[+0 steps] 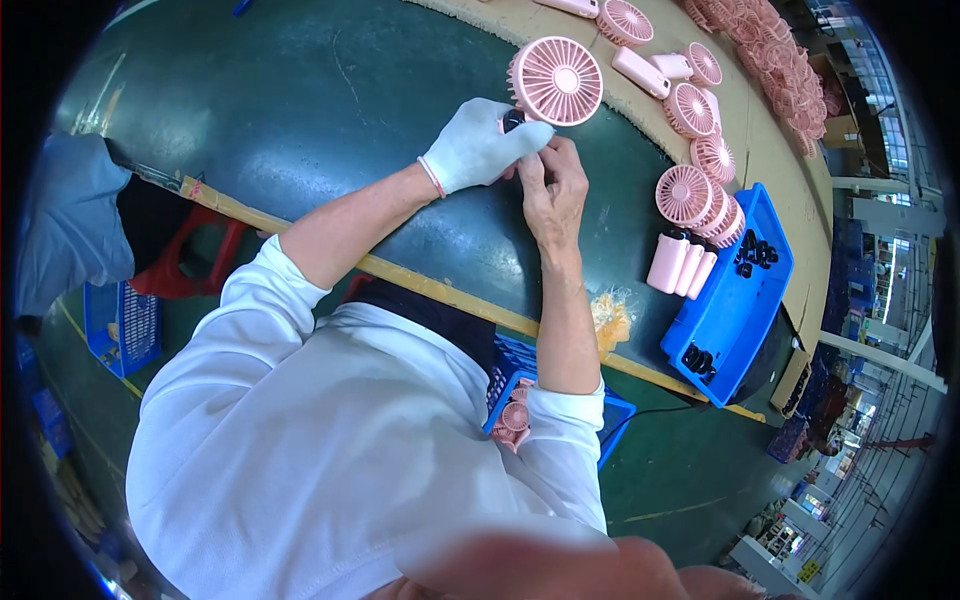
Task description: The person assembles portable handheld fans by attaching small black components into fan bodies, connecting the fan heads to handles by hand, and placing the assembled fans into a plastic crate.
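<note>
A pink handheld fan [556,80] with a round grille is held up over the dark green table [330,90]. My left hand [480,147], in a white glove, grips the fan just below its head. My bare right hand [552,180] pinches the same spot from below, fingertips against a small dark part by the glove. Both hands touch each other at the fan's neck; the handle is hidden by them.
Three pink fans [690,225] lie to the right beside a blue tray [735,300] holding small black parts. Several more fans [690,90] lie on a tan conveyor belt [770,150]. A blue crate [520,400] with pink parts sits below the table edge.
</note>
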Tool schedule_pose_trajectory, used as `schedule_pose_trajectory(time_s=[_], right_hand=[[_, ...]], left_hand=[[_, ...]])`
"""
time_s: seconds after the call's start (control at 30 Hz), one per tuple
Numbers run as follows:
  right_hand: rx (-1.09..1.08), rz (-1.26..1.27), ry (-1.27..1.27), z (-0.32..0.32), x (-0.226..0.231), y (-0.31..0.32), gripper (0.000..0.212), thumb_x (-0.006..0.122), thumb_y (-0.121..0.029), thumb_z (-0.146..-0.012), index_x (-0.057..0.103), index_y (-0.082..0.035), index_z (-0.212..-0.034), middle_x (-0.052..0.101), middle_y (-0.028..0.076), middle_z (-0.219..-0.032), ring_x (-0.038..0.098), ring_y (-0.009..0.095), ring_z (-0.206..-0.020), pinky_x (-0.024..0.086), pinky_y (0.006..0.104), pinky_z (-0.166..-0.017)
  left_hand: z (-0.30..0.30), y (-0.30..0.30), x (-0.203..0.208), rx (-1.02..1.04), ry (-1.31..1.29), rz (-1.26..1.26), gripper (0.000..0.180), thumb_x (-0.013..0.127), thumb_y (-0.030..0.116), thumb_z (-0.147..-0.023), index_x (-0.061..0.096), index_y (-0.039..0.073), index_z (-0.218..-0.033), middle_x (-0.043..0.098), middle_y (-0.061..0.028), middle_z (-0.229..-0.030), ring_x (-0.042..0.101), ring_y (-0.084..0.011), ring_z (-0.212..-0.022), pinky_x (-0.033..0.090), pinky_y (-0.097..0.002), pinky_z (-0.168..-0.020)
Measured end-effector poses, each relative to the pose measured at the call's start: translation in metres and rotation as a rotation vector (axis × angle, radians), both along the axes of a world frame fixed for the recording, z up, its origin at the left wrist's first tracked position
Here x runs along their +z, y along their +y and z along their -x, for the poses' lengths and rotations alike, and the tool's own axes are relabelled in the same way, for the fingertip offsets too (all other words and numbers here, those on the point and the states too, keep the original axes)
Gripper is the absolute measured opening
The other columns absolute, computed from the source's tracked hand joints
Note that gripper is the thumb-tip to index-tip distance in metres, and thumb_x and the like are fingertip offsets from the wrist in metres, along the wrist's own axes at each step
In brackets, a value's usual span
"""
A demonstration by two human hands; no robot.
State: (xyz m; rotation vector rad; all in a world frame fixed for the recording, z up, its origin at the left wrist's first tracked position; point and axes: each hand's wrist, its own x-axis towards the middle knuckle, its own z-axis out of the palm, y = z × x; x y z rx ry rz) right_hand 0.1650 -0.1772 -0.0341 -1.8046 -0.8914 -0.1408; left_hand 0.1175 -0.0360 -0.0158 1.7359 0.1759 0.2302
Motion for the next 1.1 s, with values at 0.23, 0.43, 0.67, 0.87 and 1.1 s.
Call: schedule_pose_trajectory(time_s=[0.23, 0.43, 0.67, 0.87, 1.1], right_hand=[[0.123, -0.338, 0.808, 0.003, 0.0, -0.003, 0.056, 0.032, -0.055, -0.098, 0.056, -0.004, -0.092, 0.053, 0.003, -0.057, 0.046, 0.01, -0.04, 0.037, 0.0235, -0.035], [0.081, -0.4, 1.026, 0.007, 0.014, -0.001, 0.05, 0.042, -0.051, -0.095, 0.057, -0.004, -0.101, 0.057, 0.003, -0.059, 0.045, 0.009, -0.034, 0.036, 0.0215, -0.029], [-0.113, -0.482, 0.687, 0.01, 0.001, 0.005, 0.027, 0.073, -0.009, -0.073, 0.063, 0.002, -0.096, 0.063, 0.005, -0.085, 0.061, 0.012, -0.075, 0.05, 0.0276, -0.066], [0.063, -0.637, 0.601, -0.001, -0.005, -0.002, 0.039, 0.076, -0.022, -0.079, 0.059, 0.002, -0.104, 0.065, 0.01, -0.091, 0.064, 0.018, -0.076, 0.057, 0.031, -0.063], [0.436, -0.508, 0.75, -0.016, 0.001, -0.021, 0.094, 0.052, -0.083, -0.067, 0.059, 0.001, -0.107, 0.058, 0.019, -0.114, 0.06, 0.028, -0.096, 0.05, 0.0389, -0.087]], left_hand=[[0.005, -0.015, -0.007, -0.331, 0.127, 0.707, 0.059, 0.025, 0.054, -0.099, 0.058, 0.006, -0.097, 0.061, -0.0058, -0.069, 0.057, -0.0162, -0.051, 0.048, -0.0265, -0.048], [0.005, -0.02, -0.012, -0.313, 0.183, 0.691, 0.057, 0.026, 0.052, -0.1, 0.059, 0.006, -0.097, 0.063, -0.0046, -0.071, 0.06, -0.0145, -0.056, 0.049, -0.0276, -0.051], [0.007, -0.022, -0.015, -0.198, 0.05, 0.187, 0.039, 0.028, 0.037, -0.099, 0.05, 0.004, -0.101, 0.062, -0.0111, -0.067, 0.062, -0.0205, -0.056, 0.049, -0.0306, -0.055], [0.008, -0.029, -0.012, -0.243, 0.073, 0.282, 0.044, 0.027, 0.043, -0.102, 0.041, 0.007, -0.123, 0.063, -0.01, -0.078, 0.065, -0.019, -0.067, 0.051, -0.0313, -0.059], [0.011, -0.027, -0.005, -0.628, 0.205, 0.598, 0.046, 0.05, 0.048, -0.092, 0.056, 0.01, -0.117, 0.062, -0.0097, -0.084, 0.06, -0.0186, -0.061, 0.05, -0.0308, -0.054]])
